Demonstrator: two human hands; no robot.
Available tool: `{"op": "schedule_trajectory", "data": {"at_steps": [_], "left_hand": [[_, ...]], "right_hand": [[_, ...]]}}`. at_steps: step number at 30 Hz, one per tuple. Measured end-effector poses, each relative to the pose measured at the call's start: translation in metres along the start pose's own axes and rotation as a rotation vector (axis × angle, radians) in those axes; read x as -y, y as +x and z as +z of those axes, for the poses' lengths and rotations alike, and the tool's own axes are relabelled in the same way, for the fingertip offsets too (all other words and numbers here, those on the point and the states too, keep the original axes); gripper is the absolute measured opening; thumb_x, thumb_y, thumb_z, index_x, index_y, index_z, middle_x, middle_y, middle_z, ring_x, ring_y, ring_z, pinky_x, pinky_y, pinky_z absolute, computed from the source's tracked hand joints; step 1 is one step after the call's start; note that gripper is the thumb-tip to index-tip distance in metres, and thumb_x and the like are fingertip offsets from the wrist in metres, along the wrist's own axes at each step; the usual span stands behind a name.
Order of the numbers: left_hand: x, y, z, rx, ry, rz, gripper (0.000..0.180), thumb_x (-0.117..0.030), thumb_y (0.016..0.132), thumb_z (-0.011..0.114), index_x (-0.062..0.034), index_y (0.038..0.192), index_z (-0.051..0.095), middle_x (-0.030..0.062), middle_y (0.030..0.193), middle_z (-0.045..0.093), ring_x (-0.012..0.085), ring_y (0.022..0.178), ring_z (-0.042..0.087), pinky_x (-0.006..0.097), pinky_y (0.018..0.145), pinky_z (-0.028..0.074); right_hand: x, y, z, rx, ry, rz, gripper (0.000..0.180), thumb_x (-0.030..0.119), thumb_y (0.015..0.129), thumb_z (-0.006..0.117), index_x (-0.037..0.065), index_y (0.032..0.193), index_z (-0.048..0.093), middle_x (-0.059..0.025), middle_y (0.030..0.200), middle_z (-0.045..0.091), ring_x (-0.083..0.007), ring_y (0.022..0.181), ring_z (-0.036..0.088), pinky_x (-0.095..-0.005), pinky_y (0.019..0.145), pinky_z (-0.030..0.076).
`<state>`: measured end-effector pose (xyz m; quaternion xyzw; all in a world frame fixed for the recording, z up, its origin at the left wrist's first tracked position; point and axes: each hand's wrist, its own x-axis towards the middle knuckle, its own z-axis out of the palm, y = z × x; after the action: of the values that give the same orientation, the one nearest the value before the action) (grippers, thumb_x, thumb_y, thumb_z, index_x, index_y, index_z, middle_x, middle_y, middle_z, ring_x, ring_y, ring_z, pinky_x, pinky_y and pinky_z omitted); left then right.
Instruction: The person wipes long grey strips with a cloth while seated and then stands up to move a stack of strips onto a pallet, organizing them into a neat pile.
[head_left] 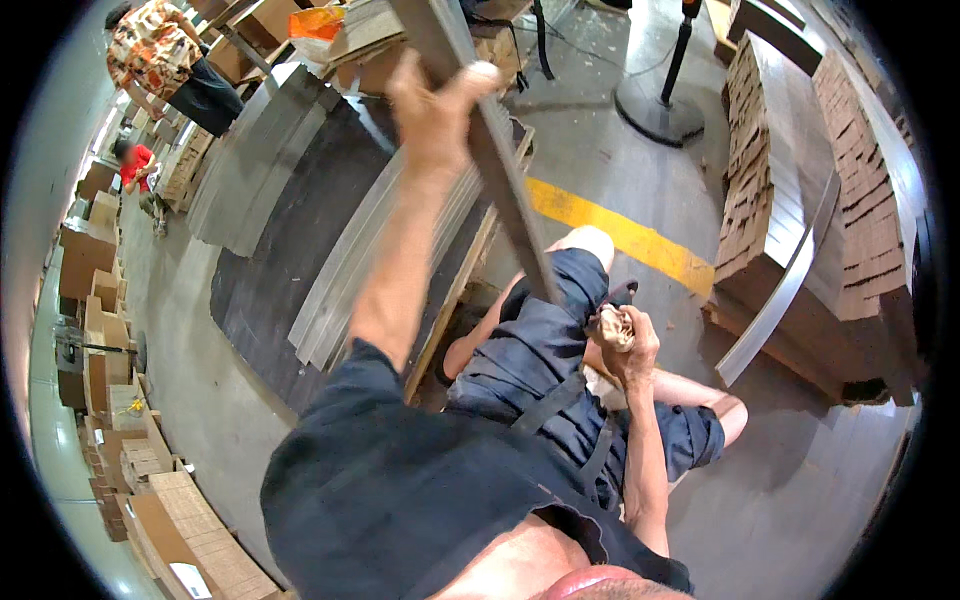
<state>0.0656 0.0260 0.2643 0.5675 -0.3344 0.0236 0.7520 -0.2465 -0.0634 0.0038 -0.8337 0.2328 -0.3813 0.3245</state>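
head view: long grey plank [515,195] slants from the left hand [437,125], curled around it, toward the right hand [636,352], clenching crumpled cloth [611,328].

Left grip [435,120] blurred, gray strip [507,180] cut off above, cloth [612,328] partly hidden

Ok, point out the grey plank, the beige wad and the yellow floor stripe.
Grey plank [504,180]: head view, midway along its face.
Beige wad [612,328]: head view, crumpled middle.
Yellow floor stripe [640,240]: head view, middle of its visible length.
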Motion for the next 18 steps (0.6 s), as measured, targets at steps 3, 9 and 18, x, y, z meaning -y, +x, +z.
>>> {"op": "schedule_trajectory", "data": {"at_steps": [3, 9, 18], "left_hand": [[-0.021, 0.026, -0.049, 0.301, 0.069, -0.088, 0.038, -0.015, 0.079, 0.080, -0.0009, 0.111, 0.066, 0.0079, 0.081, 0.069, 0.0149, 0.073, 0.065, 0.031, 0.068, 0.055], [-0.009, -0.017, -0.126, 0.404, 0.331, -0.404, 0.031, -0.023, 0.081, 0.081, -0.0039, 0.102, 0.069, 0.0090, 0.085, 0.071, 0.0160, 0.072, 0.066, 0.034, 0.071, 0.056], [0.087, -0.044, -0.252, 0.264, 1.043, -0.468, 0.058, -0.046, 0.081, 0.078, 0.0042, 0.110, 0.070, 0.0068, 0.079, 0.066, 0.0130, 0.074, 0.058, 0.035, 0.070, 0.049]], "right_hand": [[-0.031, -0.023, -0.008, 0.017, 0.033, 0.187, 0.034, 0.021, 0.083, 0.074, 0.002, 0.109, 0.063, -0.0175, 0.097, 0.067, -0.0344, 0.085, 0.068, -0.0397, 0.075, 0.055], [-0.063, -0.044, -0.004, 0.090, 0.071, 0.413, 0.035, 0.021, 0.082, 0.077, 0.005, 0.110, 0.064, -0.0153, 0.095, 0.069, -0.0320, 0.087, 0.068, -0.0386, 0.079, 0.053], [-0.083, -0.055, -0.011, 0.015, 0.121, 0.613, 0.037, 0.022, 0.080, 0.081, 0.006, 0.109, 0.065, -0.0092, 0.097, 0.070, -0.0210, 0.090, 0.067, -0.0329, 0.083, 0.053]]}}
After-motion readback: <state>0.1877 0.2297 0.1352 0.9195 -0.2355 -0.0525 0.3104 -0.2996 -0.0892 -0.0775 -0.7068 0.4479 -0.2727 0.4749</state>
